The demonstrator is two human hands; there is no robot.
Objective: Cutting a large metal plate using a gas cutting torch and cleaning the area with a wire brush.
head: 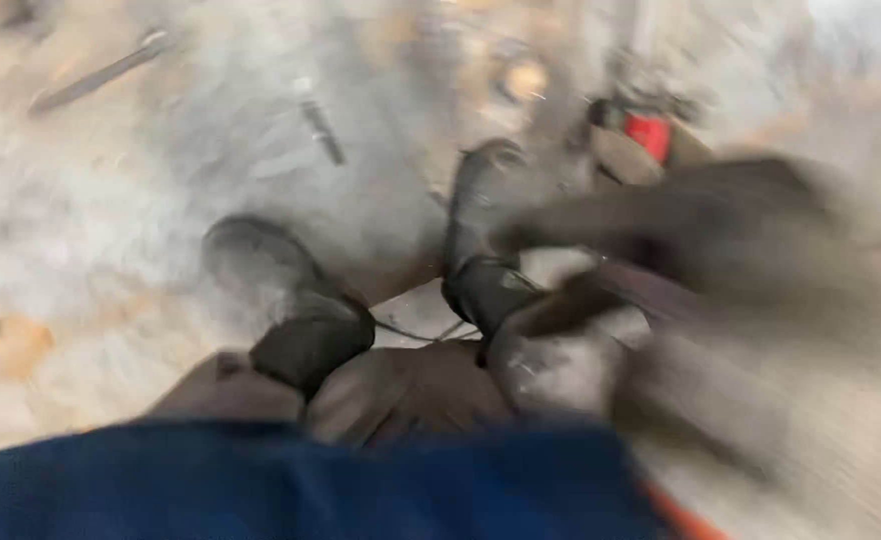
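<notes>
Heavy motion blur throughout. Person wears dark, scuffed, dust-coated shoes: left shoe [296, 300], right shoe [483, 245]. Greyish-brown trousers [401, 390] cover the legs. Dark blue garment [291, 485] with an orange edge [686, 520] fills the lower frame.

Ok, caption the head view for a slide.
Motion-blurred look down at two dark shoes on a dusty grey floor, blurred hand sweeping across at right.

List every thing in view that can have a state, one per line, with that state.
Right hand: motion-blurred, reaching left over the dark shoe; grip cannot be told.
Left hand: cannot be made out.
Left dark shoe: on the grey ground, sole down.
Right dark shoe: on the ground, thin lace trailing loose.
Red object: lying on the ground beyond the hand, too blurred to identify.
Thin rod: lying flat on the ground.
</notes>
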